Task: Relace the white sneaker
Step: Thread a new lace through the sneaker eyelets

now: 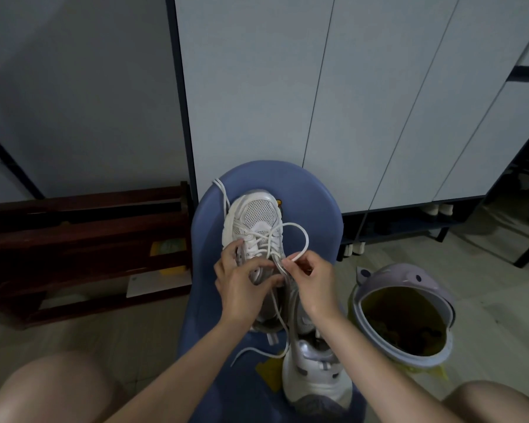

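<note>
A white sneaker (254, 218) with a mesh toe lies on a blue plastic stool (315, 209), toe pointing away from me. Its white lace (303, 236) crosses the lower eyelets and loops out to the right. My right hand (312, 285) pinches the lace end just beside the sneaker's right eyelet row. My left hand (242, 282) grips the sneaker's left side and tongue area, fingers curled over the upper. One lace tail (257, 351) trails toward me over the stool; another (222, 190) runs past the toe. The heel is hidden under my hands.
A second white sneaker (315, 377) lies at the stool's near right edge. A lilac bin (406, 288) with a yellow liner stands open on the floor to the right. A dark wooden rack (83, 239) is at left, a white cabinet (318, 102) behind. My bare knees frame the bottom corners.
</note>
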